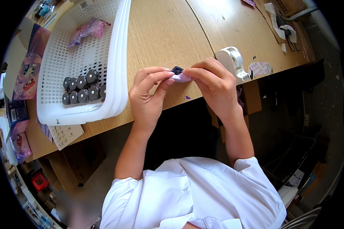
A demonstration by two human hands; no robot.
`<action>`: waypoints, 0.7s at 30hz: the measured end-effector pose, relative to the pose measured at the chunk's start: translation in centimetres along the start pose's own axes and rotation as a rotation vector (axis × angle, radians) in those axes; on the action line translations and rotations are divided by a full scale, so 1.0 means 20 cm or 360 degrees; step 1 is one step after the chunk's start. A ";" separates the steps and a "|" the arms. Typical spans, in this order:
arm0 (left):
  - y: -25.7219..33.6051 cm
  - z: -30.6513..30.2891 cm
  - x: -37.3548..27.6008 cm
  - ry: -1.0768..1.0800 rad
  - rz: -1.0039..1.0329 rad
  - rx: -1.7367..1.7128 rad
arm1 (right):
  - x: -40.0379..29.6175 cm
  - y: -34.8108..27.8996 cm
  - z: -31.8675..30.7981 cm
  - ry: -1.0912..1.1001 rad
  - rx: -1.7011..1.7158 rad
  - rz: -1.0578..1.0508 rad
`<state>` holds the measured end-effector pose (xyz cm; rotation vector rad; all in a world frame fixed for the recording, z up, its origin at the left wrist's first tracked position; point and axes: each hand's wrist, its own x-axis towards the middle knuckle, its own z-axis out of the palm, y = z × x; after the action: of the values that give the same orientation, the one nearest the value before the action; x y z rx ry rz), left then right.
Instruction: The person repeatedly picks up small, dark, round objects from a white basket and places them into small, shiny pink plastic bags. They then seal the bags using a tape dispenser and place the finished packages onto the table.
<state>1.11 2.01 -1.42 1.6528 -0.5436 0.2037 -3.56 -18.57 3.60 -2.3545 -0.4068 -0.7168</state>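
Observation:
Over the front edge of the wooden table [160, 37], my left hand [147, 91] and my right hand [218, 86] meet with pinched fingers. Between them they hold a small pale purple packet [181, 78] with a dark, squarish piece [177, 70] at its upper side. Whether that piece is inside the packet, I cannot tell. To the left, the white perforated plastic basket [119, 71] holds several round dark grey parts [83, 95] with pale centres. Farther back in it lie pink and purple foil packets [91, 30].
A white tape dispenser [232, 61] stands just right of my right hand, with a torn printed scrap [260, 68] beyond it. A handwritten paper [65, 136] sticks out under the basket's front. Colourful printed boxes [27, 74] line the left side. A cardboard box [251, 97] is below the table edge.

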 end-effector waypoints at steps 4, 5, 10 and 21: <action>0.03 0.02 0.02 -0.0019 -0.0017 0.0201 | -0.03 -0.02 0.02 0.0115 0.0047 0.0070; 0.04 0.02 0.02 -0.0014 -0.0040 0.0201 | -0.03 -0.02 0.02 0.0115 0.0068 0.0075; 0.04 0.04 0.01 0.0049 0.0131 0.0309 | -0.08 -0.03 0.03 0.0156 0.0131 0.0173; 0.06 0.02 0.00 -0.0082 0.0236 0.0348 | -0.10 -0.07 0.00 0.0077 -0.0006 0.0354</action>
<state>0.48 1.47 -0.48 1.8343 -0.7042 0.3401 -5.71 -17.71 3.04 -2.3342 -0.1194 -0.6668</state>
